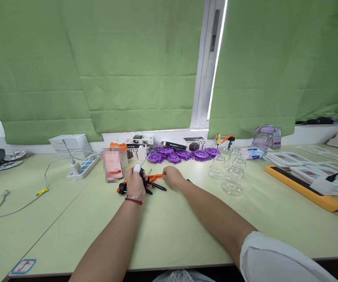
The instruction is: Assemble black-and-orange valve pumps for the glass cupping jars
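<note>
Near the middle of the table, my left hand [135, 184] is closed round a black tool with a white end [137, 168]. Beneath and beside that hand lies an orange and black device [154, 178] with several black legs. My right hand [171, 176] has its fingers pressed together at the right end of the orange part. A small screw-like piece [170, 187] lies just below my right hand. Behind both hands, purple plastic wheel-shaped parts [173, 157] are piled up. A phone [116, 166] stands to the left of my left hand.
Clear glass jars [232, 180] stand to the right. Farther right lie an orange power strip [304, 188] and stacked white frames [315, 172]. A white power strip [83, 167], a cable [28, 203] and a white stack [70, 145] are at left. Boxes [138, 152] line the back.
</note>
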Motion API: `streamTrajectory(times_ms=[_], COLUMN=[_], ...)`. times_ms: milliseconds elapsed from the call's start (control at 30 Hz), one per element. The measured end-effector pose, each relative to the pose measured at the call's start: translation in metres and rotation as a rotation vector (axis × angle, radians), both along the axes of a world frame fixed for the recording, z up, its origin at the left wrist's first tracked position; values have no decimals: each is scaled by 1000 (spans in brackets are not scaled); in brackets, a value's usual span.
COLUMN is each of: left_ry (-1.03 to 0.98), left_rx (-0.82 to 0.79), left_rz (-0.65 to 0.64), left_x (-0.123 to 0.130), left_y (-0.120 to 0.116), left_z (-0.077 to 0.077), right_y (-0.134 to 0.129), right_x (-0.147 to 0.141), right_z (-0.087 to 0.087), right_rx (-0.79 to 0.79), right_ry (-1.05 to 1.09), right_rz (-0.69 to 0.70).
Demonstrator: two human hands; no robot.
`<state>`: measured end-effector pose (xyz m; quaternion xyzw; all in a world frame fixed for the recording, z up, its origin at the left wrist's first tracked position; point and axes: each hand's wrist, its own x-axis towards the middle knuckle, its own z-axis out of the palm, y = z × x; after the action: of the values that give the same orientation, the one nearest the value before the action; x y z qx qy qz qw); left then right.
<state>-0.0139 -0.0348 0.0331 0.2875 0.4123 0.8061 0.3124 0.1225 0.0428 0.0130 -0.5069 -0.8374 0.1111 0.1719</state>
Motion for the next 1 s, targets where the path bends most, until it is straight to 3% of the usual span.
streamTrajectory(times_ms=[133,267,433,533,633,767,1000], left_ry=[110,225,352,468,596,715,727], left_rx=[-71,-124,-139,-157,-153,-143,-138], left_rz=[-21,-99,-296,-399,-438,-432,-487], left_x=[2,5,11,17,24,29,31], left_y=[1,-3,-13,-19,-24,-26,-26], left_z=[-4,-6,-4,-2,-1,0,-3], right_y=[3,3,2,-2,-9,-17,-30], right_x=[18,38,71,90,100,101,83], right_z=[15,33,47,51,51,49,52], right_rx=[23,-6,-290,-478,-548,-486,-205], right_ry=[122,484,785,889,918,823,618], right_rz=[-4,-65,-157,-131,-94,-93,-31])
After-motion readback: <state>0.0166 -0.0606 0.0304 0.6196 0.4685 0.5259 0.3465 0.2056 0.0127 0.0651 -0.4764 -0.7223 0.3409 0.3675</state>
